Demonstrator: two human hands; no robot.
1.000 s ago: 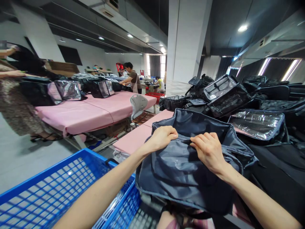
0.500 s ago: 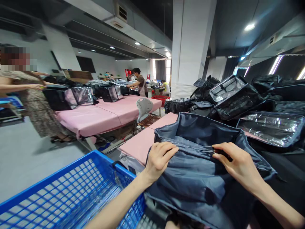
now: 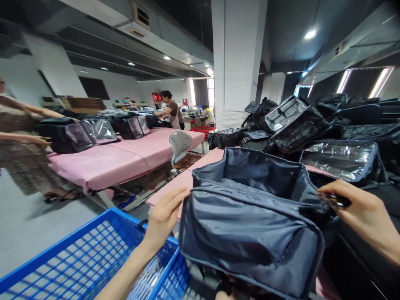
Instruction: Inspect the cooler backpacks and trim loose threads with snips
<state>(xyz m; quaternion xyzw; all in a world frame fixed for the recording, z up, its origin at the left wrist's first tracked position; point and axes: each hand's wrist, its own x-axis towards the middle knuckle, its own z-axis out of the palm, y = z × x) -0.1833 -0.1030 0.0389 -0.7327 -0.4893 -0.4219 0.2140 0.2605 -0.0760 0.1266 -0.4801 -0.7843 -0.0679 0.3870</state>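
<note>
A dark navy fabric bag [image 3: 237, 229] stands in front of me with its top open and its lid flap folded down toward me. At its left corner my left hand [image 3: 164, 214] pinches the edge, fingertips pressed on the piping. My right hand [image 3: 364, 212] is beside the bag's right rim, its fingers closed around a small dark shiny tool [image 3: 339, 201] mostly hidden in the palm; its exact kind cannot be made out. The index fingertip and thumb are close to the rim, and whether they touch it is unclear.
A blue plastic basket [image 3: 93, 246] is at lower left, with clear plastic inside. Black bags with silvery linings [image 3: 296, 125] are piled at right. Beyond are a pink-covered table [image 3: 125, 156], a grey chair [image 3: 179, 146] and a white pillar [image 3: 239, 62]. A person [image 3: 21, 146] handles bags at left; others work farther back.
Both hands have moved apart, from the seam across the bag's middle to its left and right edges. The flap now hangs flatter toward me. My view has turned slightly right.
</note>
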